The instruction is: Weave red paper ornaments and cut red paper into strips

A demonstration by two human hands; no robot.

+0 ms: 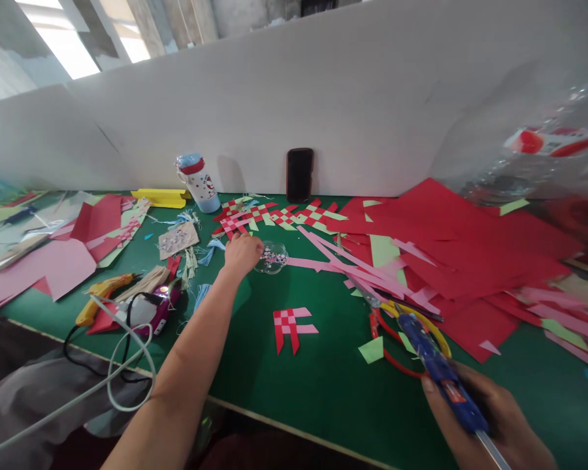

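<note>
Blue glue gun (436, 372) in right hand (485, 418), left hand (242, 254) beside clear dish (272, 258)

Free green mat (323, 385) between left hand (242, 254) and right hand (475, 411), past a woven paper piece (291, 326); scissors (372, 324) and red paper sheets (470, 241) in the way farther right.

A green table (294, 398) carries loose red paper sheets (460, 241), woven paper strips (274, 215), scissors (402, 339), a yellow glue gun (100, 299), a bottle (198, 184) and a phone (300, 175).
</note>
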